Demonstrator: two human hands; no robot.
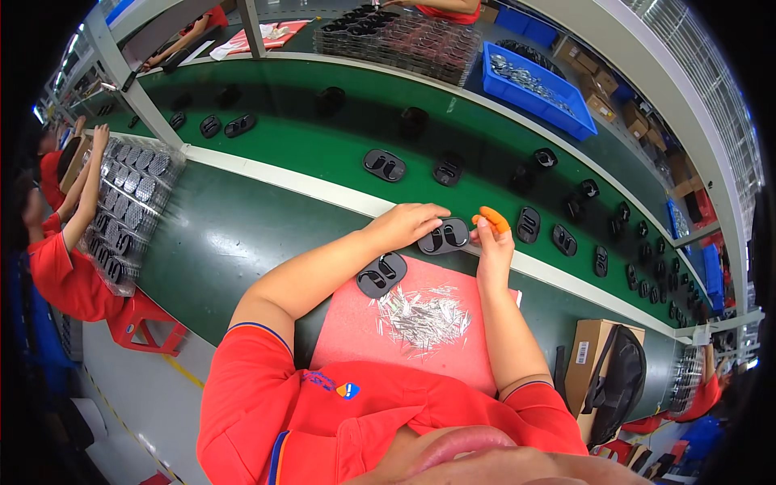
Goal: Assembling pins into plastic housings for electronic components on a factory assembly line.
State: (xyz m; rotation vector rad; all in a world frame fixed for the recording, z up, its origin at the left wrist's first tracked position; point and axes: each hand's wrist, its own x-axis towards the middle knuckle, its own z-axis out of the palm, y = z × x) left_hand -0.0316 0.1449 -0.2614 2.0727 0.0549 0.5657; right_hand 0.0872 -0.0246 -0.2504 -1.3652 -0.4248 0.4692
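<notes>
My left hand (406,225) grips the left side of a black oval plastic part (444,237) with two glossy curved slots, above the far edge of a pink mat (339,323). Close to that part's right end is my right hand (493,238). Orange finger covers (494,219) sit on its fingertips, which are pinched together; whatever is between them is too small to make out. A second black oval part (381,275) lies at the mat's upper left corner. Beside it spreads a loose pile of thin silvery pins (424,319).
Beyond a pale rail, a green conveyor belt (307,166) carries several black parts. A blue bin (537,89) of small pieces stands farther back. At left, a co-worker's arms reach over clear trays (133,194). A cardboard box (586,364) and black bag (622,372) are at right.
</notes>
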